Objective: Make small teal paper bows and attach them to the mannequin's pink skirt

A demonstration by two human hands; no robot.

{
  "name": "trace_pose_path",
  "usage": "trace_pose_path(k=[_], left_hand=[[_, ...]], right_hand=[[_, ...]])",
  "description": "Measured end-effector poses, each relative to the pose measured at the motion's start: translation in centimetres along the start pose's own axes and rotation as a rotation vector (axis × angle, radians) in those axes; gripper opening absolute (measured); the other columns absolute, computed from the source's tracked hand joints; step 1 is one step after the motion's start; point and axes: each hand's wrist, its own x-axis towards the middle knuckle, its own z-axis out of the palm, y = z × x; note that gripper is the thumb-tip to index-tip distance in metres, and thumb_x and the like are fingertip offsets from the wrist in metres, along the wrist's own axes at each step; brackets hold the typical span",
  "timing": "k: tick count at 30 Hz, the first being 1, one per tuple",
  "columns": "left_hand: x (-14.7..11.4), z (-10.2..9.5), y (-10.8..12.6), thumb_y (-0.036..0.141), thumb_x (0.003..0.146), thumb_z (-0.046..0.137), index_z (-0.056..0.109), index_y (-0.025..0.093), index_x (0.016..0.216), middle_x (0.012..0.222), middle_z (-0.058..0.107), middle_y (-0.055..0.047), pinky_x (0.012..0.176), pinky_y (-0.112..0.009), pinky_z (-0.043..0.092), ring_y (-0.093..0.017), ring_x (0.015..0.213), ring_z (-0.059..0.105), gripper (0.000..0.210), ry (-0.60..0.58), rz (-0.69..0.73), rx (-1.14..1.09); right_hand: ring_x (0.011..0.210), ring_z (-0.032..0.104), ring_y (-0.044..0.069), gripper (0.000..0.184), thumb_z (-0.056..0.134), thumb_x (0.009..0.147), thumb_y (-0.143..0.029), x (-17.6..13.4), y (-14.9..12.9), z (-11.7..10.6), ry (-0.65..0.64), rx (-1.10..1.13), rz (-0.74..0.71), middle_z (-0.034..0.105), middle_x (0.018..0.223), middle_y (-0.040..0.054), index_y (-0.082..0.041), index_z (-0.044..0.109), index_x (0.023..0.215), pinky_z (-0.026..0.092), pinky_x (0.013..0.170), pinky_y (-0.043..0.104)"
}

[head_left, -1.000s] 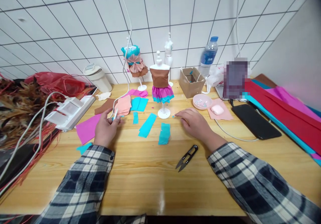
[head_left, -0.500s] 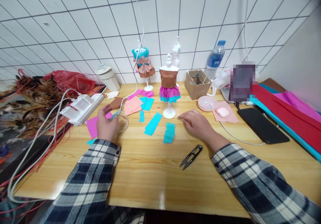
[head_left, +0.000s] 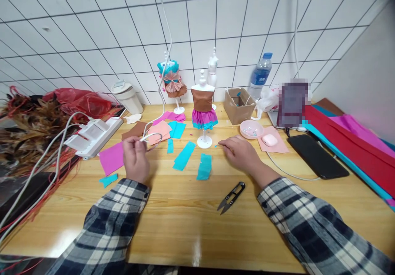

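Observation:
My left hand (head_left: 136, 160) pinches a white cable (head_left: 150, 135) at a loop, raised above the coloured pieces on the left of the table. My right hand (head_left: 240, 153) rests on the wood with fingers drawn together; whether anything is between the fingertips is hidden. A tiny blue scrap lies just left of them. Beside that stands a small white dress form (head_left: 205, 141) wearing a brown top (head_left: 203, 101) and a pink skirt (head_left: 203, 117) with a blue hem. In front of it lie blue strips (head_left: 184, 155), a blue piece (head_left: 204, 167) and black thread snips (head_left: 231, 197).
Behind are a decorated dress form (head_left: 173, 82), a bare one (head_left: 212, 64), a cardboard box (head_left: 240, 107) and a bottle (head_left: 261, 73). A pink bowl (head_left: 251, 130) and phone (head_left: 319, 155) lie right. A power strip (head_left: 98, 137) and feathers (head_left: 27, 131) occupy the left.
My left hand has lifted a little with the white cable, which now shows between its fingertips. My right hand stays almost in place, with the blue scrap now visible just off its fingertips.

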Motion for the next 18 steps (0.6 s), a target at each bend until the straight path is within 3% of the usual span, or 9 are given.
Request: trace_pose_path(k=[1,3,5,7,10,14,18], left_hand=[[-1.0,0.6,0.3,0.043,0.091,0.046,0.047,0.022,0.099,0.081,0.050,0.001,0.073,-0.029,0.043,-0.015,0.075,0.051,0.022,-0.011,0.072,-0.005],[-3.0,1.6,1.1,0.036,0.091,0.049,0.048,0.022,0.098,0.081,0.053,-0.001,0.071,-0.031,0.044,-0.016,0.073,0.052,0.016,-0.147,0.382,0.000],[-4.9,2.6,2.1,0.027,0.091,0.047,0.048,0.022,0.093,0.077,0.055,-0.001,0.072,-0.033,0.044,-0.016,0.072,0.054,0.005,-0.365,0.672,-0.068],[-6.4,3.5,3.1,0.022,0.090,0.049,0.049,0.022,0.091,0.075,0.059,-0.001,0.074,-0.036,0.044,-0.016,0.072,0.055,0.002,-0.544,0.809,-0.071],[-7.9,4.6,4.1,0.019,0.088,0.052,0.048,0.022,0.086,0.069,0.057,-0.001,0.067,-0.033,0.044,-0.016,0.067,0.054,0.006,-0.545,0.706,-0.040],[-8.8,5.1,4.0,0.021,0.090,0.050,0.046,0.022,0.082,0.070,0.059,-0.001,0.064,-0.032,0.043,-0.016,0.066,0.054,0.009,-0.639,0.616,-0.081],[-8.2,4.5,4.2,0.024,0.090,0.049,0.048,0.022,0.089,0.076,0.062,-0.005,0.071,-0.037,0.045,-0.018,0.073,0.055,0.003,-0.762,0.671,-0.192]], right_hand=[[0.088,0.058,0.023,0.026,0.049,0.090,-0.018,-0.1,-0.5,-0.1,0.008,-0.003,-0.009,0.070,0.092,0.0081,-0.017,0.067,0.108,0.045,0.076,0.035],[0.082,0.057,0.022,0.025,0.050,0.090,-0.023,-0.4,-1.8,-0.4,0.024,0.024,-0.035,0.068,0.085,0.0074,-0.018,0.066,0.108,0.044,0.071,0.034],[0.078,0.057,0.021,0.023,0.051,0.090,-0.026,-1.0,-3.3,-0.6,0.027,0.131,-0.075,0.066,0.081,0.0056,-0.019,0.064,0.108,0.044,0.069,0.033],[0.076,0.056,0.019,0.024,0.052,0.089,-0.026,-1.6,-4.9,-0.6,0.023,0.279,-0.103,0.063,0.081,0.0042,-0.019,0.060,0.111,0.045,0.070,0.032],[0.074,0.056,0.016,0.022,0.056,0.087,-0.027,-2.2,-6.9,-0.5,0.086,0.453,-0.048,0.060,0.081,0.0024,-0.020,0.056,0.108,0.047,0.070,0.030],[0.075,0.059,0.014,0.040,0.051,0.087,-0.014,-2.3,-8.0,-0.1,0.105,0.586,0.055,0.065,0.102,0.0044,-0.022,0.044,0.126,0.050,0.071,0.029],[0.087,0.062,0.018,0.029,0.048,0.089,-0.012,-2.2,-7.4,-0.2,0.073,0.462,-0.052,0.069,0.100,0.0042,-0.024,0.057,0.113,0.050,0.078,0.033]])
